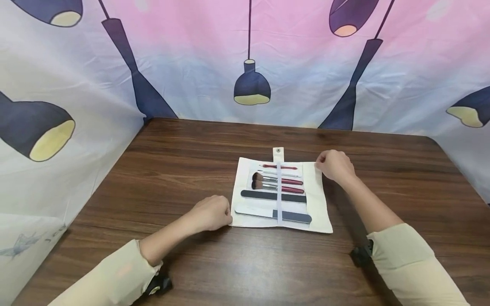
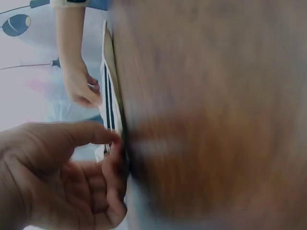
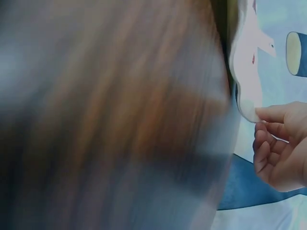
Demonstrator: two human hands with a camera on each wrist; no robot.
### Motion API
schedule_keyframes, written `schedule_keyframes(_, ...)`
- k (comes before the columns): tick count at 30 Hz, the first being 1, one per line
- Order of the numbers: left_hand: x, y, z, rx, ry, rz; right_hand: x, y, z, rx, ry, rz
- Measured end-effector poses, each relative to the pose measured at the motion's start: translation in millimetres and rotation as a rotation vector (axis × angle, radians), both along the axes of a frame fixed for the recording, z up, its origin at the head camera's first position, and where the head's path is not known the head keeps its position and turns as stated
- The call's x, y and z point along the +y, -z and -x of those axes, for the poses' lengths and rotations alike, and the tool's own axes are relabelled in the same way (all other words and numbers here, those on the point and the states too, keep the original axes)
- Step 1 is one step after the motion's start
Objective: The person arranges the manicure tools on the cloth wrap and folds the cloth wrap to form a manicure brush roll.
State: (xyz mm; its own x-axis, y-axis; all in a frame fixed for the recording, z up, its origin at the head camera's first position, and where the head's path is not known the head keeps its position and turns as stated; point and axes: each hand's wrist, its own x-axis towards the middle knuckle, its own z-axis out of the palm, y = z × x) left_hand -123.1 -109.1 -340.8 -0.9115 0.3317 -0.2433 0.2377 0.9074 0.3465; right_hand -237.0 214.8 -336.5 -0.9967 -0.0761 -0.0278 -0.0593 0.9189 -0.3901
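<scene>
A white fabric brush roll (image 1: 319, 204) lies unfolded on the table. Under its white elastic band (image 1: 279, 197) are two makeup brushes (image 1: 292, 182) with red handles, a thin red tool (image 1: 287, 167), a slim pale tool (image 1: 268, 172), a black nail file (image 1: 256, 194) and a grey-and-white nail file (image 1: 300, 217). My left hand (image 1: 212, 213) is at the roll's near left corner, thumb and forefinger pinching its edge. At the far right corner, my right hand (image 1: 337, 165) pinches the fabric between thumb and fingertip, as the right wrist view shows.
A strap with a metal snap (image 1: 278, 154) sticks out from the roll's far edge. The brown wooden table (image 1: 172, 170) ends at a lamp-patterned curtain (image 1: 206, 63) at the back and left. Dark wrist devices (image 1: 158, 284) show below both sleeves.
</scene>
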Motion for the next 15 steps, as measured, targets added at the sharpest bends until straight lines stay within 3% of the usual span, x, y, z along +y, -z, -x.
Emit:
schedule_keyframes(4, 0.2, 1.4, -6.9, 0.019, -0.012, -0.005, -4.7, 5.1, 8.5, -0.047, -0.013, -0.017)
schedule_keyframes(11, 1.9, -0.3, -7.1, 0.026, -0.003, 0.002, -6.2, 6.4, 11.8, -0.090, -0.004, -0.057)
schedule_keyframes(15, 1.8, -4.5, -5.8, 0.046, 0.053, 0.048, -2.5, 3.1, 6.9, -0.106, -0.047, -0.091)
